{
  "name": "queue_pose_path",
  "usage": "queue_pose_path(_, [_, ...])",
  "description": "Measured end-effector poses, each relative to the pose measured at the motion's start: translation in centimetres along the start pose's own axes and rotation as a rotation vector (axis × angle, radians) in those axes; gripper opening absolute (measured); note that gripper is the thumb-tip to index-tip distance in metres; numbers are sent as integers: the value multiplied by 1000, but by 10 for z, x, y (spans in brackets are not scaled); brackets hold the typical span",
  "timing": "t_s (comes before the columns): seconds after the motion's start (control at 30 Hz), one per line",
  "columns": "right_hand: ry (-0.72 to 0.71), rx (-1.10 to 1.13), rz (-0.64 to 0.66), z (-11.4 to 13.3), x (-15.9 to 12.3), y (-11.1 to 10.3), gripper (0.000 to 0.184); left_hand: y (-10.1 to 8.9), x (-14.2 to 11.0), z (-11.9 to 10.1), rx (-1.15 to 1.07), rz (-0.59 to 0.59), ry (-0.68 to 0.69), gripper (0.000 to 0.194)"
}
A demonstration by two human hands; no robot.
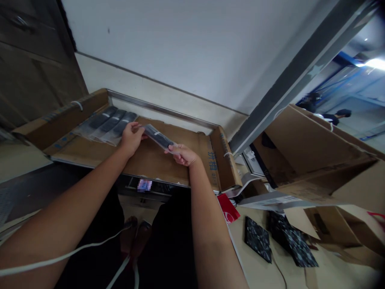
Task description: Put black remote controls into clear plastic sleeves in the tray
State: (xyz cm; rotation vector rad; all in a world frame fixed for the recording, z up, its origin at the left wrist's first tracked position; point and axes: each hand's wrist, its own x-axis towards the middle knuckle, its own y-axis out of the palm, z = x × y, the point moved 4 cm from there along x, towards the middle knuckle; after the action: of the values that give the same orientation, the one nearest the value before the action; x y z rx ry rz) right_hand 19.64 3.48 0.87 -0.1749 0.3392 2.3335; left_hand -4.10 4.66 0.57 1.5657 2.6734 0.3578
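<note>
- Here's the left arm, stretched forward, left hand (132, 138) curled inward, fingertips pinched on the upper end of the packet (160, 137)!
- Right arm reaches up too, wrist bent inward; the right hand (184, 155) grips the lower end, thumb uppermost.
- The packet slants between them over the tray (168, 168), beside three bagged pieces (110, 122).

Head-worn view, forward and down
</note>
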Motion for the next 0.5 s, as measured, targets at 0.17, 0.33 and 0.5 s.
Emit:
queue_pose_path(0.17, [-31, 48, -67, 5, -2, 1, 37, 0, 2, -4, 301, -24, 210, 23])
queue_pose_path(0.33, [-55, 95, -63, 7, -3, 2, 37, 3, -29, -33, 356, 60, 323, 18])
queue_pose_path(0.5, [-18, 100, -81, 5, -2, 1, 30, -28, -155, 4, 520, 528, 260, 23])
